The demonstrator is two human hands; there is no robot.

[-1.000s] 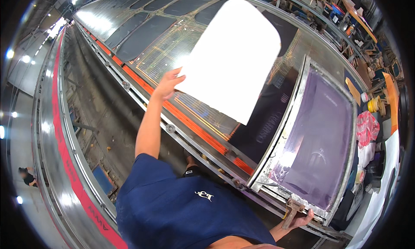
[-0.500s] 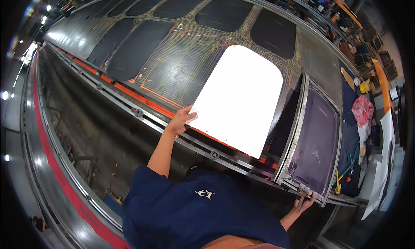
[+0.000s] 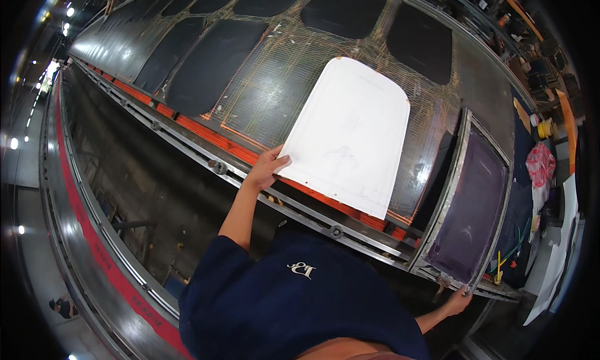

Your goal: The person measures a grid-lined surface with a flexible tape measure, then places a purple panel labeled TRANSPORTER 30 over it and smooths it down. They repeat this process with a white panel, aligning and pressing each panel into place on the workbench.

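A white sheet [image 3: 350, 135] with a rounded far end and faint lines on its face is held at its near left corner by my left hand [image 3: 267, 167]. My thumb lies on top of it, with the fingers partly hidden beneath. It is above the long dark printing table [image 3: 275, 91]. To the right, a metal-framed printing screen [image 3: 465, 204] with purple-grey mesh rests at the table's near edge. My right hand [image 3: 458, 302] is closed on the near right corner of its frame, beside a small metal clamp [image 3: 442, 281].
Black rounded panels [image 3: 215, 66] lie along the table among orange and yellow lines. A metal rail [image 3: 219, 167] runs along the near edge. Right of the screen are a pink plastic bag [image 3: 540, 165], yellow tape rolls [image 3: 546, 130] and white sheets [image 3: 553, 254]. Another long table [image 3: 100, 247] stands left.
My view has shifted, so the table appears farther right. The white sheet has changed tilt and shows faint lines. My right hand has moved from near the clamp toward the frame's corner.
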